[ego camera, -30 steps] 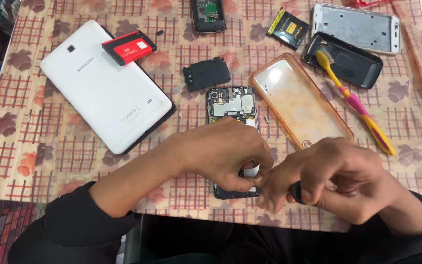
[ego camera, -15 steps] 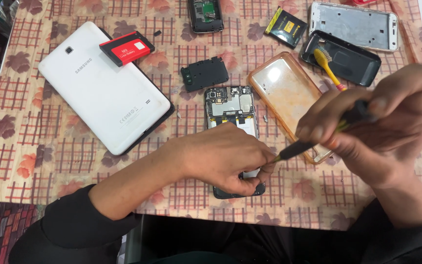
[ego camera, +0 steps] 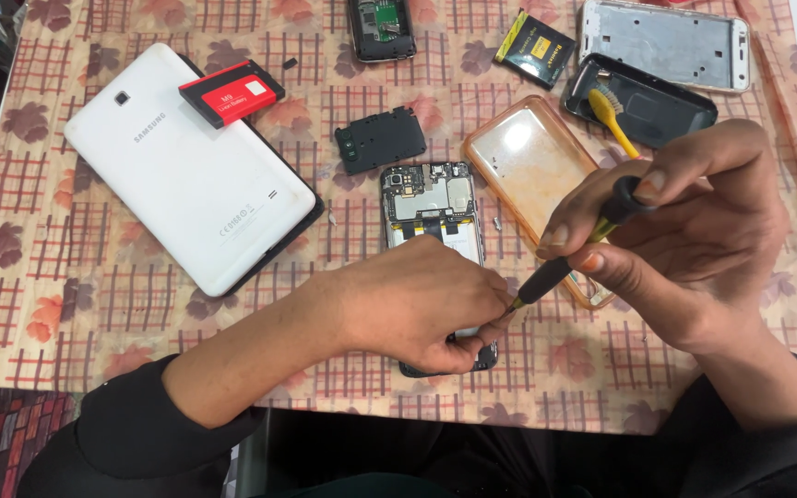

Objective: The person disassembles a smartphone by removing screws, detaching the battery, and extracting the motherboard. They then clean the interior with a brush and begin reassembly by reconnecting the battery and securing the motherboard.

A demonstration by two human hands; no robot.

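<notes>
While the left hand (ego camera: 417, 304) clamps the opened phone (ego camera: 433, 214) flat on the tablecloth (ego camera: 76, 295), the right hand (ego camera: 694, 244) pinches the screwdriver (ego camera: 576, 249) (tip hidden); best keep it upright, pressure light.

My left hand (ego camera: 417, 304) lies over the near end of the opened phone (ego camera: 434, 207), pinning it to the tabletop (ego camera: 66, 304); its circuit board shows at the far end. My right hand (ego camera: 694, 240) pinches a black-handled screwdriver (ego camera: 574, 254), tip slanting down to the left hand's fingertips. Just right of the phone lies a clear orange case (ego camera: 528, 161). Far left rests a white tablet (ego camera: 186, 171), back up, with a red battery (ego camera: 231, 92) on its far edge. A yellow toothbrush (ego camera: 615, 115) lies in a black back cover (ego camera: 657, 106).
</notes>
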